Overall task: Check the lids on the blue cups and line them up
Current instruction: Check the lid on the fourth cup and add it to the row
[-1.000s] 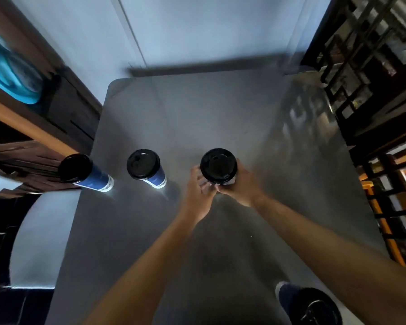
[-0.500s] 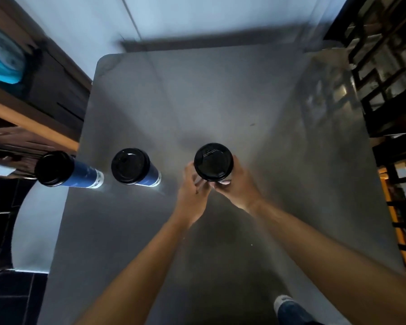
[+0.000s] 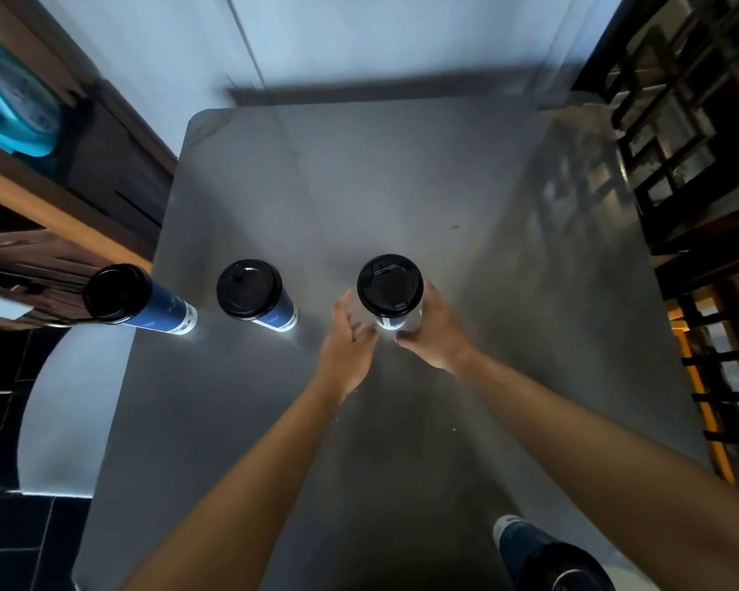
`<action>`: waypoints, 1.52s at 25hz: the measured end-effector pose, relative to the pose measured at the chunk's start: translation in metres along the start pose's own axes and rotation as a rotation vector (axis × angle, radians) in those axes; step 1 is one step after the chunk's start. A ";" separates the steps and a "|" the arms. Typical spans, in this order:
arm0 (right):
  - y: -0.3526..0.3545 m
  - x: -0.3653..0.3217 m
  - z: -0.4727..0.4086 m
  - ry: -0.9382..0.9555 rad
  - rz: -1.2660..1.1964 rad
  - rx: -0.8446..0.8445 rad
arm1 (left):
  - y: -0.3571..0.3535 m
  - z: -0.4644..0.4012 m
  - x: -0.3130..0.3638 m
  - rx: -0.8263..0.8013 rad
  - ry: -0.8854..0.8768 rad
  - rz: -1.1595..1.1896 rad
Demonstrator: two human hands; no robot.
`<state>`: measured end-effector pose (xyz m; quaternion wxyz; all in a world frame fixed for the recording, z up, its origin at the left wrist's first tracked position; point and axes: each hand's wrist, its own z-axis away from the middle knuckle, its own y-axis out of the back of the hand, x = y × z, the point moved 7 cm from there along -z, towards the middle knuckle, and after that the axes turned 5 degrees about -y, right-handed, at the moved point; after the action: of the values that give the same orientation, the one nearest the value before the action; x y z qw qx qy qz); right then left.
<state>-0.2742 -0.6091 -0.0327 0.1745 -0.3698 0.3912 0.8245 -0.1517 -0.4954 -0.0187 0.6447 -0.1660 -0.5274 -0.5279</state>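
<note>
Cups, blue, black lids, four in view on a steel table (image 3: 402,172). Third cup (image 3: 391,292): upright, mid-table, right of the other two in the row. Right hand (image 3: 434,330) curled round its lower body; left hand (image 3: 348,334) just beside it, fingers straight and apart, whether touching cannot be told. Lid appears seated flat, sip tab toward the far side.

Handling, as judged: steady the body low with the right hand, press round the lid rim with the left, then slide the cup level with the row rather than lift it.

Middle cup (image 3: 254,294): upright, well apart from the held cup, nothing between. End cup (image 3: 135,302): at the table's left edge; a nudge along the row might tip it off. Fourth cup (image 3: 551,560): near edge, lower right, not yet in line.

Surroundings: wooden shelf (image 3: 39,215) left, dark lattice (image 3: 679,121) right.
</note>
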 end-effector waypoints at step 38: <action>0.089 0.163 0.328 0.050 -0.363 0.000 | -0.167 0.298 -0.020 -0.197 -0.369 -0.014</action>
<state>-0.5889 -0.4115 0.0295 0.3107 -0.4547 0.3221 0.7700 -0.4426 -0.3196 0.0227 0.5143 -0.3184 -0.5836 -0.5418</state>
